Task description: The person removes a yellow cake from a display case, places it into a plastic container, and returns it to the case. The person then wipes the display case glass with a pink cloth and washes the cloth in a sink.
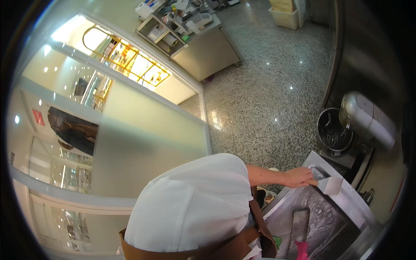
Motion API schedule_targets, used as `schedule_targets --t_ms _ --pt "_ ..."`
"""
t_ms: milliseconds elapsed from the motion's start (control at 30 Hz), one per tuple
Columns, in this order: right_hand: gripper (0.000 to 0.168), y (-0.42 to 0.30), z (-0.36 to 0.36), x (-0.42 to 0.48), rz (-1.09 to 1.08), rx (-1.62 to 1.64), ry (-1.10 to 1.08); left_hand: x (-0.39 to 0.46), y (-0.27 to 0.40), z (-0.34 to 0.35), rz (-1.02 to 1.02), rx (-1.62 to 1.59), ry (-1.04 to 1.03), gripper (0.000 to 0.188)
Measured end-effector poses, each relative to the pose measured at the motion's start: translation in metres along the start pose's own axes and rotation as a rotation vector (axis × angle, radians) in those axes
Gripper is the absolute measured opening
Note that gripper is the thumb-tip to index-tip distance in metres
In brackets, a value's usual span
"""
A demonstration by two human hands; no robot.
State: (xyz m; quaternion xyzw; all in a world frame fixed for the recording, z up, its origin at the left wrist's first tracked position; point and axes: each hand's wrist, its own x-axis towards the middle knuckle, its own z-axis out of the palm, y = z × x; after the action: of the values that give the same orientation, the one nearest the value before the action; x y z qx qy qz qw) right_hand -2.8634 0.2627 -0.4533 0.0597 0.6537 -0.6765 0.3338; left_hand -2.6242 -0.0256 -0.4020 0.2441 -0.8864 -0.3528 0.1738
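Observation:
My left hand (300, 177) reaches out from a white sleeve (195, 201) over a metal sink (278, 208). Its fingers are closed on the wooden handle of a spatula (330, 186), whose broad pale blade lies by the sink's rim. Below the hand, the basin looks wet, with whitish foam or residue (325, 217) on its bottom. A long flat grey piece (300, 224) lies in there, its kind unclear. At the lower picture edge are a pink item (301, 250), partly cut off, and a small green item (277, 241). My right hand is out of view.
A stand mixer (367, 117) with a metal bowl (335, 130) stands beyond the sink. Speckled floor (260, 97) stretches to a cluttered steel counter (204, 52). A frosted glass partition (146, 139) is at the left, and a white bin (286, 18) stands at the back.

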Motion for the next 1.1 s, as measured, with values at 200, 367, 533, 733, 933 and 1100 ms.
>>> schedule_targets --t_ms 200,367,533,733,933,1100 --pt "0.033 0.002 0.032 0.008 0.043 -0.031 -0.048 -0.005 0.002 0.008 -0.014 0.107 0.084 0.028" --pt "0.033 0.005 0.020 0.007 0.052 0.008 -0.030 -0.008 0.010 -0.007 -0.016 0.208 0.106 0.022" --pt "0.034 -0.006 -0.099 0.003 0.006 0.246 0.093 0.007 0.031 -0.009 -0.064 0.164 -0.081 0.032" --pt "0.036 -0.017 -0.175 -0.044 -0.255 0.636 0.203 0.002 0.030 0.005 0.070 0.340 -0.056 0.029" --pt "0.031 -0.057 -0.114 -0.078 -0.321 0.662 0.306 0.029 0.064 -0.010 0.165 0.189 -0.009 0.035" --pt "0.030 -0.072 -0.105 -0.091 -0.284 0.633 0.315 0.024 0.121 0.034 0.080 -0.356 -0.424 0.020"
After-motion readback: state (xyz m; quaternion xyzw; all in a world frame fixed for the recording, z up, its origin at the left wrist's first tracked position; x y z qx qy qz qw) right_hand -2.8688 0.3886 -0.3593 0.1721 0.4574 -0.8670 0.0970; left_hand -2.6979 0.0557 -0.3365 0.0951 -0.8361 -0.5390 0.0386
